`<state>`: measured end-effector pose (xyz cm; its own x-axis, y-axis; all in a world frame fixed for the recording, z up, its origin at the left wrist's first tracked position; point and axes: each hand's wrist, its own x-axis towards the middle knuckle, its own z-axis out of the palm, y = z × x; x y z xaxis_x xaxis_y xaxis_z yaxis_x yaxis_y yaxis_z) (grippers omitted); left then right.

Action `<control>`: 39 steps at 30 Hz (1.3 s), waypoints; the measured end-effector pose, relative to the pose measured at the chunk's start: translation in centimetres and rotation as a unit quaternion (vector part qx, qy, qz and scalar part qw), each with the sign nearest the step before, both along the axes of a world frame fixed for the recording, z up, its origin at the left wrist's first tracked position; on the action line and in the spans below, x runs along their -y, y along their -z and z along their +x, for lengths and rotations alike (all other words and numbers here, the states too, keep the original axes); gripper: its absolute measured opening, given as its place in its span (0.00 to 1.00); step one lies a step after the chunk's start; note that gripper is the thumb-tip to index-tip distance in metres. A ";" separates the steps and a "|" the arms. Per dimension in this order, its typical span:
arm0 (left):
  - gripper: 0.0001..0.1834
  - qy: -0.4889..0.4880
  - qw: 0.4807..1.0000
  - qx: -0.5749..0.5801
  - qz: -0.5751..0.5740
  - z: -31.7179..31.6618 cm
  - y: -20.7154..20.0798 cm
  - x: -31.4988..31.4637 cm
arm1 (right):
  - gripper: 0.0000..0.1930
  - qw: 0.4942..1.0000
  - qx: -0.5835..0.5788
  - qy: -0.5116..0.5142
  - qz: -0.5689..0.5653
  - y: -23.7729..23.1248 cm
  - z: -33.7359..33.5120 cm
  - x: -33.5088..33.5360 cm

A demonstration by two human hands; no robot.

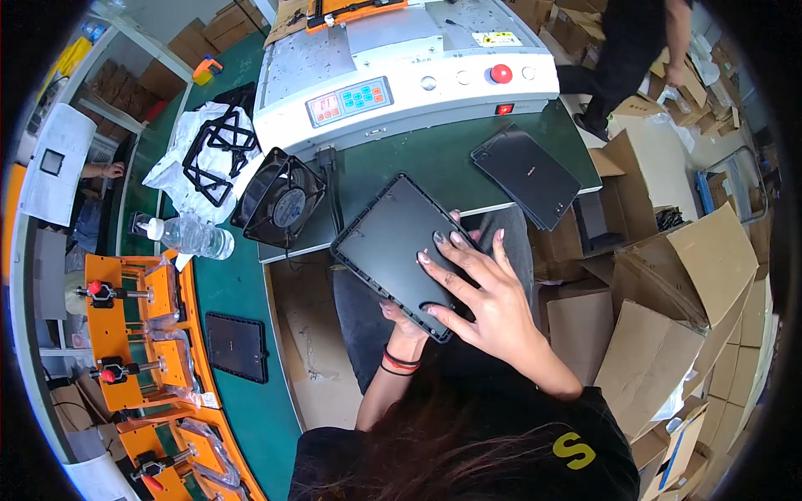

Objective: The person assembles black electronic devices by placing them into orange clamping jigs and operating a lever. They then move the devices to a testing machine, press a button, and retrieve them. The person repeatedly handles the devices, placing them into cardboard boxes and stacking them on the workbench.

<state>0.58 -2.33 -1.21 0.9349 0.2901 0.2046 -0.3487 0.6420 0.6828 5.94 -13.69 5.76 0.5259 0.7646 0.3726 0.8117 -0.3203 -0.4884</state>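
Holding a dark rectangular panel (393, 242) from below in the head view, the left hand (404, 321) is clamped on its near edge, with most of its fingers hidden underneath. The panel is tilted above the person's lap, just in front of the green surface (238, 417), its raised rim lined with small notches. The right hand (493, 301) lies on the panel's upper face, fingers apart and fingertips touching it, not closed around anything. A red and a black band (401, 361) circle the left wrist. Beyond the panel stands a white machine (401, 134) with a keypad, a row of round controls and a red button (500, 73). Right of the panel, more dark panels (528, 175) lie stacked on the surface; to its left are a black fan (288, 204), a clear bottle (196, 238) on its side and black frames (209, 178) on white sheeting (177, 159). Nearer the person, another dark panel with a rim (236, 346) lies beside orange fixtures (104, 326). Open cardboard boxes (660, 359) crowd the right side, and a person in dark clothing (626, 54) stands farther off.
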 end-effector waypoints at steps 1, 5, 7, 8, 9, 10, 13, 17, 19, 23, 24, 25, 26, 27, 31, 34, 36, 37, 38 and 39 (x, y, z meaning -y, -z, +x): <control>0.69 0.002 1.000 0.011 -0.016 0.0 0.3 0.1 | 0.28 1.000 0.000 -0.007 -0.004 -0.2 0.1 0.2; 0.70 0.026 0.998 0.025 -0.055 0.1 0.4 0.1 | 0.30 1.000 -0.015 -0.009 0.004 -0.1 0.2 0.3; 0.70 0.039 0.997 0.018 -0.063 -0.1 -0.1 -0.1 | 0.30 1.000 -0.018 -0.013 0.003 -0.1 0.4 0.4; 0.70 0.043 0.997 0.012 -0.067 -0.2 0.0 -0.1 | 0.30 1.000 -0.010 -0.020 -0.004 -0.1 0.6 0.6; 0.70 0.044 0.997 0.009 -0.069 -0.2 -0.1 -0.2 | 0.29 1.000 -0.001 -0.028 -0.011 -0.2 1.0 0.8; 0.70 0.045 0.996 0.007 -0.072 -0.2 -0.3 -0.2 | 0.30 0.998 -0.011 -0.057 0.000 -0.4 1.6 1.0; 0.70 0.063 0.993 -0.033 -0.092 -0.6 -1.8 -0.8 | 0.33 0.976 -0.150 -0.115 0.110 -1.1 4.8 1.8; 0.69 0.035 0.993 -0.057 -0.094 -1.9 -2.0 -1.5 | 0.36 0.904 -0.372 -0.084 0.193 -1.3 4.3 -1.8; 0.68 0.005 0.993 -0.067 -0.097 -3.4 -1.4 -1.9 | 0.30 0.802 -0.553 -0.133 0.184 -1.0 2.9 -3.3; 0.67 -0.060 0.989 -0.087 -0.104 -7.5 -1.2 -2.2 | 0.27 0.815 -0.523 -0.197 0.155 -1.5 2.4 -5.3; 0.67 -0.077 0.987 -0.090 -0.106 -8.5 -1.2 -2.2 | 0.27 0.814 -0.520 -0.208 0.158 -1.6 1.9 -5.7; 0.67 -0.096 0.986 -0.090 -0.104 -9.5 -1.2 -2.2 | 0.27 0.813 -0.514 -0.222 0.162 -1.7 1.3 -6.3; 0.67 -0.112 0.985 -0.087 -0.101 -10.2 -1.4 -2.5 | 0.26 0.811 -0.508 -0.238 0.168 -1.9 0.6 -7.0; 0.67 -0.128 0.984 -0.087 -0.093 -10.9 -1.8 -2.7 | 0.27 0.800 -0.514 -0.266 0.158 -1.7 0.3 -7.8; 0.66 -0.244 0.966 -0.061 -0.056 -14.6 -3.9 -4.7 | 0.32 0.862 -0.388 -0.295 0.138 0.1 -2.9 -13.9; 0.65 -0.340 0.934 0.109 -0.023 -17.7 -6.9 -7.2 | 0.38 0.951 -0.070 -0.249 0.170 -4.0 -6.7 -13.4; 0.66 -0.434 0.897 0.077 -0.013 -21.1 -7.8 -7.9 | 0.34 0.927 -0.057 -0.368 0.035 -4.6 -10.4 -12.1; 0.66 -0.473 0.879 0.064 -0.016 -22.3 -7.8 -8.2 | 0.31 0.891 -0.149 -0.427 0.030 -3.7 -12.3 -12.3; 0.66 -0.467 0.880 0.081 -0.027 -23.0 -7.7 -8.4 | 0.28 0.845 -0.240 -0.478 0.018 -2.6 -14.2 -12.6; 0.66 -0.460 0.881 0.097 -0.038 -23.4 -7.6 -8.8 | 0.26 0.837 -0.278 -0.469 0.035 -1.8 -15.5 -13.1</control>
<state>-22.82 6.43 6.37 0.2450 0.9276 0.2822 -0.8520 0.0670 0.5193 -9.54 -0.63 7.55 -0.1873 0.9249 0.3309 0.3304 0.3766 -0.8655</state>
